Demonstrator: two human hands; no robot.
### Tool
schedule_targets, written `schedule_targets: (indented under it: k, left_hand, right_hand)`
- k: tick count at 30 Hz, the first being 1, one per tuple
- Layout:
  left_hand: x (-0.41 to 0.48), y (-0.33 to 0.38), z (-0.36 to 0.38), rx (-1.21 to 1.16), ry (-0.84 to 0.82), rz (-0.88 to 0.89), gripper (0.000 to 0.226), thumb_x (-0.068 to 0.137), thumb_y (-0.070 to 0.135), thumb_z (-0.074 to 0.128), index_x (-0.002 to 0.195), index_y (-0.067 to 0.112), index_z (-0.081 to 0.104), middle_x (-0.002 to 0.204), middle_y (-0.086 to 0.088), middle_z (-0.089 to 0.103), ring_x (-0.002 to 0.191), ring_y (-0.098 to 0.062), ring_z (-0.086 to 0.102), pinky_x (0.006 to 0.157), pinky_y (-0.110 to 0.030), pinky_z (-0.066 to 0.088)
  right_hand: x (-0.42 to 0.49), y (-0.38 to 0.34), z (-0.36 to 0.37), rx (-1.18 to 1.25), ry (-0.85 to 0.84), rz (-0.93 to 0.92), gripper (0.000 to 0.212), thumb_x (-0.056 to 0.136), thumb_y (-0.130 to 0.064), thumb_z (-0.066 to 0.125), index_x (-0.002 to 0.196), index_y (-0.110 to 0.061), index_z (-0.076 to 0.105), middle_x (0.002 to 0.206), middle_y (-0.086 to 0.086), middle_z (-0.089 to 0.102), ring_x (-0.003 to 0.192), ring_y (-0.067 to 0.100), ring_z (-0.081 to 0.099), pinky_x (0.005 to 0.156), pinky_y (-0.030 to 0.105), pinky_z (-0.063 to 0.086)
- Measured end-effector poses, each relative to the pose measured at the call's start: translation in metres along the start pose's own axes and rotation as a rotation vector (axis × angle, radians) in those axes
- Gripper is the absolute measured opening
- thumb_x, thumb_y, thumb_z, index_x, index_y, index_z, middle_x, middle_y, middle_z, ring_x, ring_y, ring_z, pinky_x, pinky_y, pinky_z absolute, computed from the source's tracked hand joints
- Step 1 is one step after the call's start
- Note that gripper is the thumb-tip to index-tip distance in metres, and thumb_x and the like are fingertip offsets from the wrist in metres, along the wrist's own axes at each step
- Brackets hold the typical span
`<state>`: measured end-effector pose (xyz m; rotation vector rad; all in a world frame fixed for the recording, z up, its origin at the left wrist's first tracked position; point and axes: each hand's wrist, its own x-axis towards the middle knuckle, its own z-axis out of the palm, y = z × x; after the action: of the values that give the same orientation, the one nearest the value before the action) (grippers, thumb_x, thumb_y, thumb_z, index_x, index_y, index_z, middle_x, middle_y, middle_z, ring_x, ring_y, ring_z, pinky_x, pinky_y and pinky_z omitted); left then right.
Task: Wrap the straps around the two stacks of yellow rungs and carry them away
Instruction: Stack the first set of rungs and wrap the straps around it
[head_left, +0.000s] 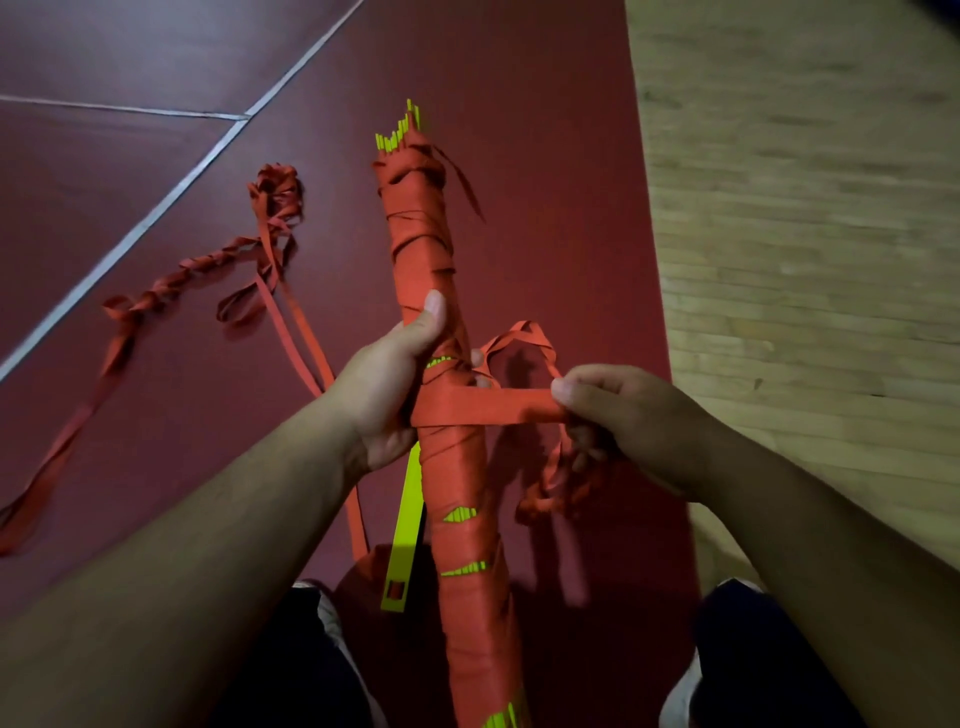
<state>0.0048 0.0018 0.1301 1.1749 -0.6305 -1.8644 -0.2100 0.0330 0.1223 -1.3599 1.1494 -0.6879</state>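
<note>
From the head camera I see one stack of yellow rungs (421, 260) in front of me, bound almost end to end in red strap (498, 405). Its long axis runs from the bottom edge, between the person's knees, up and away, with the far end leaning slightly left. Yellow rung tips poke out of the wrapping at that far end, and slivers of yellow show through gaps lower down.

The left hand (384, 384) grips the stack at mid-length, fingers curled round it from the left and the thumb laid along the top, pointing away. The right hand (623, 415) sits just right of the stack, with thumb and fingers pinching the flat strap, which stretches taut and level from the stack to that hand. A tangle of the same strap hangs below that hand.

I count one wrapped stack, two hands and one single rung (408, 519), which sits just left of the stack's near half and roughly parallel to it. A loose strap (171, 286), partly twisted, trails across the red floor (156, 156) on the left, crossing the white lines (156, 213). A wooden floor (805, 208) fills the right side
</note>
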Motion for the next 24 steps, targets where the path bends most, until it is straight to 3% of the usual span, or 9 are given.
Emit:
schedule_targets:
  k: [2, 5, 8, 9, 12, 14, 18, 20, 24]
  left_hand:
    - [-0.002, 0.003, 0.001, -0.013, -0.036, -0.007, 0.063, 0.076, 0.056, 0.061, 0.106, 0.001, 0.058, 0.079, -0.013, 0.062, 0.062, -0.023, 0.063, 0.063, -0.033, 0.059]
    - [-0.005, 0.006, 0.006, -0.032, -0.055, -0.013, 0.043, 0.086, 0.053, 0.059, 0.083, 0.009, 0.057, 0.07, -0.009, 0.054, 0.052, -0.019, 0.058, 0.053, -0.027, 0.056]
    - [-0.004, 0.002, 0.006, -0.035, -0.025, 0.013, 0.049, 0.095, 0.048, 0.057, 0.063, 0.011, 0.062, 0.056, -0.005, 0.055, 0.042, -0.016, 0.056, 0.048, -0.023, 0.051]
    - [-0.003, 0.0, 0.006, -0.01, -0.008, 0.025, 0.049, 0.094, 0.049, 0.058, 0.068, 0.009, 0.066, 0.06, -0.007, 0.059, 0.047, -0.018, 0.06, 0.053, -0.027, 0.054]
    - [-0.004, -0.004, 0.006, 0.039, 0.076, 0.04, 0.056, 0.093, 0.054, 0.058, 0.109, 0.001, 0.068, 0.095, -0.023, 0.067, 0.078, -0.033, 0.068, 0.077, -0.046, 0.06]
    - [-0.003, -0.007, 0.007, 0.078, 0.148, 0.066, 0.06, 0.097, 0.053, 0.052, 0.109, -0.003, 0.069, 0.106, -0.028, 0.069, 0.087, -0.036, 0.068, 0.085, -0.05, 0.058]
    - [-0.003, -0.005, 0.01, 0.089, 0.17, 0.077, 0.057, 0.102, 0.052, 0.04, 0.101, 0.003, 0.069, 0.096, -0.022, 0.072, 0.071, -0.029, 0.067, 0.06, -0.033, 0.059]
    - [-0.003, -0.002, 0.012, 0.042, 0.156, 0.068, 0.054, 0.101, 0.053, 0.04, 0.103, 0.006, 0.066, 0.086, -0.018, 0.068, 0.068, -0.028, 0.066, 0.059, -0.032, 0.058]
    - [-0.006, -0.002, 0.02, -0.015, 0.181, 0.072, 0.045, 0.1, 0.052, 0.044, 0.103, 0.011, 0.061, 0.073, -0.012, 0.062, 0.066, -0.03, 0.066, 0.056, -0.034, 0.057]
  right_hand:
    - [-0.001, 0.001, 0.001, 0.004, -0.021, 0.042, 0.03, 0.102, -0.026, 0.052, 0.075, -0.015, 0.059, 0.069, 0.012, 0.054, 0.059, 0.025, 0.05, 0.052, 0.029, 0.042]
    - [-0.003, 0.002, 0.005, 0.035, -0.084, 0.072, 0.022, 0.1, -0.024, 0.054, 0.084, -0.01, 0.059, 0.079, 0.022, 0.062, 0.063, 0.026, 0.059, 0.051, 0.027, 0.048]
    - [-0.003, 0.002, 0.007, 0.042, -0.1, 0.083, 0.019, 0.098, -0.021, 0.055, 0.083, -0.011, 0.059, 0.077, 0.022, 0.066, 0.059, 0.025, 0.06, 0.052, 0.026, 0.049]
    - [-0.003, 0.002, 0.007, 0.042, -0.095, 0.083, 0.019, 0.098, -0.021, 0.055, 0.082, -0.011, 0.059, 0.074, 0.018, 0.066, 0.057, 0.024, 0.059, 0.051, 0.025, 0.048]
    - [-0.003, 0.004, 0.01, -0.033, -0.079, 0.069, 0.022, 0.1, -0.021, 0.054, 0.082, -0.007, 0.058, 0.071, 0.013, 0.063, 0.049, 0.015, 0.05, 0.044, 0.02, 0.04]
    - [-0.002, 0.006, 0.013, -0.084, -0.1, 0.078, 0.022, 0.1, -0.023, 0.055, 0.083, -0.009, 0.059, 0.073, 0.012, 0.064, 0.044, 0.011, 0.043, 0.042, 0.02, 0.035]
    - [-0.002, 0.011, 0.021, -0.059, -0.182, 0.114, 0.038, 0.094, -0.045, 0.057, 0.096, -0.008, 0.063, 0.082, 0.005, 0.073, 0.043, 0.01, 0.04, 0.047, 0.027, 0.032]
    - [-0.003, 0.012, 0.026, -0.006, -0.193, 0.094, 0.034, 0.088, -0.052, 0.056, 0.092, -0.02, 0.067, 0.084, 0.005, 0.074, 0.042, 0.01, 0.038, 0.047, 0.027, 0.031]
    - [-0.008, 0.013, 0.036, -0.018, -0.195, 0.048, 0.028, 0.084, -0.052, 0.058, 0.079, -0.026, 0.065, 0.053, -0.003, 0.049, 0.039, 0.008, 0.038, 0.042, 0.025, 0.032]
